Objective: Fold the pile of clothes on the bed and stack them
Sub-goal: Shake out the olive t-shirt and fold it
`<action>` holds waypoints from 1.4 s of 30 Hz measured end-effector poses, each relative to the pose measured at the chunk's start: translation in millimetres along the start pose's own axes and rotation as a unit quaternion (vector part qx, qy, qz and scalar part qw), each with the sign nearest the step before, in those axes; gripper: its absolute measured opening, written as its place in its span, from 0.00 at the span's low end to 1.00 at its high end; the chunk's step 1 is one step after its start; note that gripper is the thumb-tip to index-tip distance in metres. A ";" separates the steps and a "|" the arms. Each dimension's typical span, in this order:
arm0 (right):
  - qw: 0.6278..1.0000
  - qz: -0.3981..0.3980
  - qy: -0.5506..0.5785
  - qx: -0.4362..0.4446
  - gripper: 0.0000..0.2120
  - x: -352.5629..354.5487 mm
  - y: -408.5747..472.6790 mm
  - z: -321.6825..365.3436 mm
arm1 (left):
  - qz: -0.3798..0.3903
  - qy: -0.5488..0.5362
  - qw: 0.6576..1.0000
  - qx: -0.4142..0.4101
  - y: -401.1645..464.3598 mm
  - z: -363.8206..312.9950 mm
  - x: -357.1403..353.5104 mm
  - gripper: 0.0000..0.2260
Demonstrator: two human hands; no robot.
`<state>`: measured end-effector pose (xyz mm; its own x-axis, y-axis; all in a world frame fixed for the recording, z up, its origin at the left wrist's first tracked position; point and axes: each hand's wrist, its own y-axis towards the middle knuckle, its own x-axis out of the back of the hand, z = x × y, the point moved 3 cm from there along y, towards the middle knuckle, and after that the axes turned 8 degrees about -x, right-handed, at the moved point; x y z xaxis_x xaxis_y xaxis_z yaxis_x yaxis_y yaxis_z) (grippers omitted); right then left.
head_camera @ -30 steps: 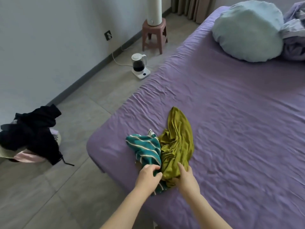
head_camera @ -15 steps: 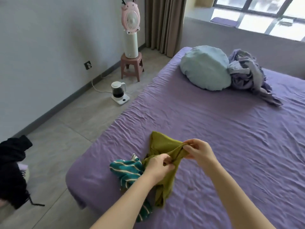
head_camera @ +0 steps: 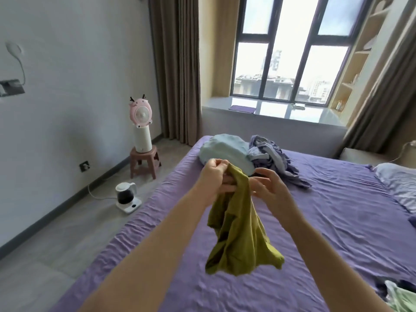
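1. Olive garment hangs in the air above the purple bed, bunched and twisted, its lower hem clear of the sheet.
2. Left hand pinches the top edge of the garment, fingers curled round the cloth.
3. Right hand sits just beside the cloth at the same height; its fingers are spread and lightly bent. Whether they actually grip the fabric I cannot tell, since the cloth hides the fingertips.
4. Step in hand, as I judge it: picking up one piece and finding its edges before folding. No fold is made yet.
5. Next move likely calls for the right hand to catch a second corner or shoulder, then both hands to draw apart so the cloth opens flat and can be laid on the bed.
6. More clothes lie at the lower right corner; a lilac heap sits beside a blue cushion near the bed's far end.
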<state>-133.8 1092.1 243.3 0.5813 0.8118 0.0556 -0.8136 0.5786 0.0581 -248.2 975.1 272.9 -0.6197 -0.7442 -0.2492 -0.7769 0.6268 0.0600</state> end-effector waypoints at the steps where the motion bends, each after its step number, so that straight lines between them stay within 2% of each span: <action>1: 1.000 -0.004 -0.023 0.012 0.28 3.8 -5.5 2.2 | -0.001 -0.034 0.999 0.000 2.6 -8.5 -16.7 0.05; 2: 0.998 -0.019 -0.057 0.024 0.29 9.5 -10.7 3.0 | 0.004 -0.059 0.998 0.001 5.0 -15.5 -33.1 0.06; 3: 0.994 -0.044 -0.097 0.038 0.27 16.0 -14.5 3.3 | 0.014 -0.080 0.997 0.004 6.6 -21.1 -47.6 0.08; 5: 0.980 -0.109 -0.159 0.054 0.14 37.0 -16.9 8.4 | 0.040 -0.103 0.994 0.011 9.9 -29.0 -72.5 0.12; 6: 0.978 -0.128 -0.156 0.049 0.09 50.3 -15.8 12.2 | 0.047 -0.104 0.993 0.012 11.6 -31.6 -81.3 0.12; 7: 0.982 -0.135 -0.129 0.040 0.08 63.6 -15.2 18.1 | 0.045 -0.092 0.995 0.011 13.3 -33.2 -87.4 0.12; 9: 0.989 -0.131 -0.057 0.022 0.09 88.8 -13.9 35.0 | 0.027 0.005 1.000 -0.011 20.4 -33.4 -91.1 0.08; 11: 0.990 -0.132 -0.049 0.027 0.07 111.4 -11.5 54.1 | 0.034 0.134 0.988 -0.067 27.6 -29.2 -93.5 0.07; 13: 0.987 -0.127 -0.089 0.047 0.05 128.2 -7.6 70.9 | 0.100 0.217 0.960 -0.149 28.1 -22.2 -105.0 0.07; 15: 0.982 -0.121 -0.131 0.061 0.06 139.3 -5.3 84.5 | 0.187 0.254 0.928 -0.197 20.3 -12.1 -122.7 0.07; 18: 0.959 -0.131 -0.232 0.099 0.05 151.1 -3.4 99.1 | 0.263 0.277 0.908 -0.173 8.7 11.5 -149.9 0.12; 20: 0.927 -0.151 -0.318 0.128 0.06 158.6 -3.4 105.4 | 0.245 0.319 0.901 -0.164 6.1 28.7 -163.1 0.10; 22: 0.911 -0.174 -0.348 0.137 0.06 169.4 -4.7 108.5 | 0.219 0.362 0.889 -0.175 4.1 35.9 -171.6 0.06; 25: 0.891 -0.216 -0.374 0.143 0.06 190.1 -10.6 110.7 | 0.221 0.257 0.929 -0.151 5.8 34.0 -175.5 0.07; 27: 0.904 -0.212 -0.347 0.134 0.04 198.9 -15.6 110.1 | 0.224 0.180 0.948 -0.135 8.4 28.3 -175.6 0.06; 29: 0.918 -0.192 -0.325 0.121 0.03 199.2 -18.0 109.4 | 0.262 0.154 0.943 -0.132 5.6 25.3 -182.8 0.08; 32: 0.924 -0.177 -0.318 0.118 0.04 193.2 -16.3 109.2 | 0.298 0.168 0.934 -0.105 -4.6 31.5 -207.0 0.22; 34: 0.917 -0.203 -0.320 0.122 0.02 196.1 -17.3 109.6 | 0.247 0.210 0.936 -0.140 -7.8 31.2 -219.6 0.18; 37: 0.898 -0.247 -0.341 0.126 0.02 214.9 -23.7 106.8 | 0.165 0.259 0.925 -0.223 1.8 18.4 -220.2 0.03; 40: 0.896 -0.236 -0.356 0.123 0.05 229.3 -32.5 98.1 | 0.151 0.307 0.906 -0.249 10.8 -2.0 -212.4 0.04; 42: 0.915 -0.216 -0.324 0.111 0.06 233.1 -38.6 92.1 | 0.136 0.314 0.906 -0.249 16.7 -16.8 -209.1 0.06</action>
<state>34.4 1251.7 345.8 0.7931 0.2536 0.5539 -0.5253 0.7450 0.4111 -133.4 1137.3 342.2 -0.6154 -0.6601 0.4307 -0.4424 0.7415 0.5044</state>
